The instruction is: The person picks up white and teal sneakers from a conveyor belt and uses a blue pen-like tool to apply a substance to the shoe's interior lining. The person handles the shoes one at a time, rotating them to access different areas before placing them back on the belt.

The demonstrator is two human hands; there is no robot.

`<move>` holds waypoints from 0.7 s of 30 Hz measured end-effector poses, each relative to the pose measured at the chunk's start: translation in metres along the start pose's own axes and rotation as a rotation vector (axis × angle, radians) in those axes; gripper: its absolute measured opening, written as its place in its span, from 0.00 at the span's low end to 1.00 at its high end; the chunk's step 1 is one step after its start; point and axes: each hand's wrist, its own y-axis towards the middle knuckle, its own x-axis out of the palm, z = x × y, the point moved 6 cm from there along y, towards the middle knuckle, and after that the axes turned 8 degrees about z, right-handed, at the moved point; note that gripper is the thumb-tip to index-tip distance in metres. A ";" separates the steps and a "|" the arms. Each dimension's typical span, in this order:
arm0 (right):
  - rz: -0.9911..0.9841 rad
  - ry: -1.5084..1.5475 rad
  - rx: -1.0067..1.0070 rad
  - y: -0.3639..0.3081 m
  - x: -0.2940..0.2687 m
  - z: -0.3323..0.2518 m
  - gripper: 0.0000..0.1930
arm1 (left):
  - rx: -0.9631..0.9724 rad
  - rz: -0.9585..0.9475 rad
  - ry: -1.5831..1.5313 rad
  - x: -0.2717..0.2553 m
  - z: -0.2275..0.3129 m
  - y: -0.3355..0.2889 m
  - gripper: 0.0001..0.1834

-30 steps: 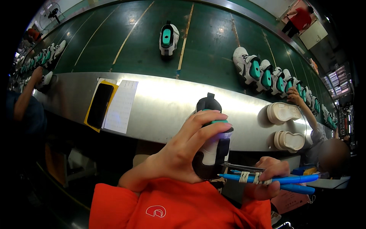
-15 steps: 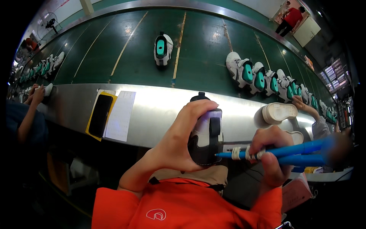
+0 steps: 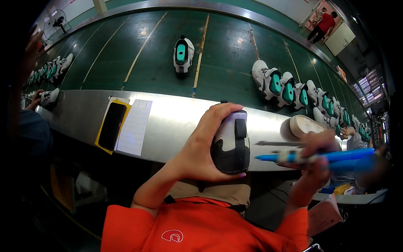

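Observation:
My left hand (image 3: 195, 149) is closed around a black and white shoe upper (image 3: 228, 145), heel part up, held over the near edge of the metal ledge. A black strap runs down its middle, and pale violet light lies on its top. My right hand (image 3: 321, 153), blurred by motion, grips blue pens (image 3: 346, 154) wrapped with pale string. A thin grey tool (image 3: 279, 143), its kind unclear, sticks out of the same hand. The blue tip points at the upper but stands apart from it, to its right. A cream shoe sole (image 3: 305, 125) lies just beyond my right hand.
A black phone (image 3: 112, 126) on a yellow case or pad and a white sheet (image 3: 135, 128) lie on the ledge (image 3: 168, 113). One shoe (image 3: 182, 56) stands on the green belt; several more (image 3: 287, 90) line its right. Co-workers' hands (image 3: 347, 132) show at both sides.
My right hand has drawn the pens away from the upper, to the right and slightly up. My left hand keeps its hold. At the right, a further shoe shows beside the co-worker's hand.

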 end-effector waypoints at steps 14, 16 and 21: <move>0.571 0.361 0.545 -0.113 -0.049 0.208 0.11 | 0.748 -0.210 0.882 0.066 -0.038 -0.165 0.24; 0.595 0.450 0.556 -0.117 -0.046 0.225 0.12 | 0.605 -0.231 0.946 0.056 -0.050 -0.157 0.26; 0.586 0.533 0.573 -0.120 -0.034 0.239 0.11 | 0.358 -0.059 0.883 0.004 -0.089 -0.091 0.33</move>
